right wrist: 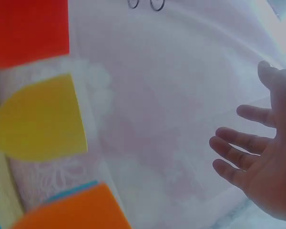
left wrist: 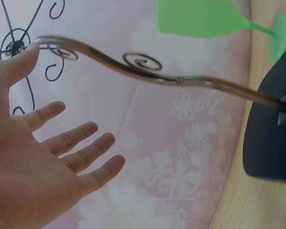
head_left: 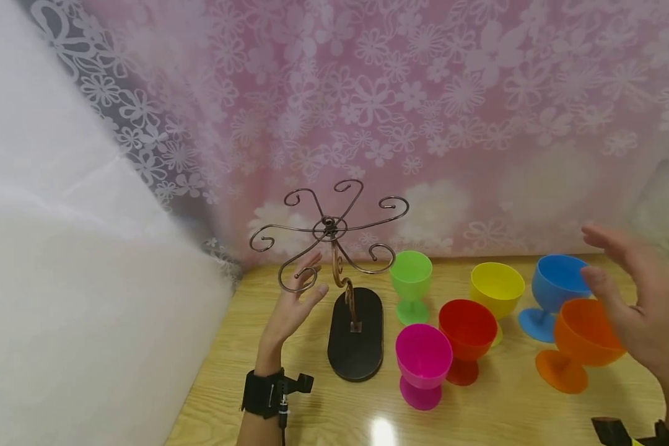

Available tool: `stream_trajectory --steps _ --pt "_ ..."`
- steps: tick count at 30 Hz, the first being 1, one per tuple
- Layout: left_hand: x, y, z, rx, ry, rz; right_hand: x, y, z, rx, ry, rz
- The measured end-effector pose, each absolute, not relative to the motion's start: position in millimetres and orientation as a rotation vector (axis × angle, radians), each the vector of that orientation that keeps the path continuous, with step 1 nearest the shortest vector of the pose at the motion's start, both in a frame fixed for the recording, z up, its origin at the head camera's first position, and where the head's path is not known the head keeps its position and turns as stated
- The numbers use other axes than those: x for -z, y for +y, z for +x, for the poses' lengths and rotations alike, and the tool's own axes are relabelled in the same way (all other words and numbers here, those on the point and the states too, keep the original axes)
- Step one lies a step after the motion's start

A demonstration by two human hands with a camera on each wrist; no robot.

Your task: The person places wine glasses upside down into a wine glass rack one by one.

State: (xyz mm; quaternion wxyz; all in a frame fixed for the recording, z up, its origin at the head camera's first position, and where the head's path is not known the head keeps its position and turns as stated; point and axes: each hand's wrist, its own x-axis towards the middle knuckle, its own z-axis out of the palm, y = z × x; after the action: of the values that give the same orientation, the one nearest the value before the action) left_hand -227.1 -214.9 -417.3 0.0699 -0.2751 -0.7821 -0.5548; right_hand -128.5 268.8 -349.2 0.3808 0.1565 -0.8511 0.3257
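A bronze-coloured wire rack (head_left: 330,230) with several curled arms rises on a curved stem (left wrist: 171,80) from a black oval base (head_left: 355,353). Beside the stem, my left hand (head_left: 291,310) is spread with straight fingers and holds nothing; whether its thumb touches the stem I cannot tell. My right hand (head_left: 643,300) hovers with fingers apart above the blue goblet (head_left: 552,310) and the orange goblet (head_left: 571,359), also holding nothing. To the rack's right stand goblets in green (head_left: 411,285), magenta (head_left: 422,371), red (head_left: 464,353) and yellow (head_left: 493,297).
All of this stands on a light wooden table (head_left: 212,384). A pink floral curtain (head_left: 424,111) hangs along the table's back edge. White sheeting (head_left: 78,279) borders the left side. Each wrist wears a dark strap, the left strap (head_left: 262,393) with a cable.
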Motion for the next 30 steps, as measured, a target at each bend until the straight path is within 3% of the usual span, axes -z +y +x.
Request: stream_trajectory --steps 8,17,30 --pt "432.7 -197.0 -230.6 1.603 -2.400 -0.797 364.5 248.3 -113.0 -0.975 -2.081 0.405" --pt "455.2 -183.1 -237.3 1.507 -2.515 -0.774 369.1 221.9 -117.5 -1.053 -2.029 0.524" --pt "470.8 -160.0 -244.5 1.665 -2.349 -0.781 372.6 185.2 -96.1 -0.913 -2.519 0.521"
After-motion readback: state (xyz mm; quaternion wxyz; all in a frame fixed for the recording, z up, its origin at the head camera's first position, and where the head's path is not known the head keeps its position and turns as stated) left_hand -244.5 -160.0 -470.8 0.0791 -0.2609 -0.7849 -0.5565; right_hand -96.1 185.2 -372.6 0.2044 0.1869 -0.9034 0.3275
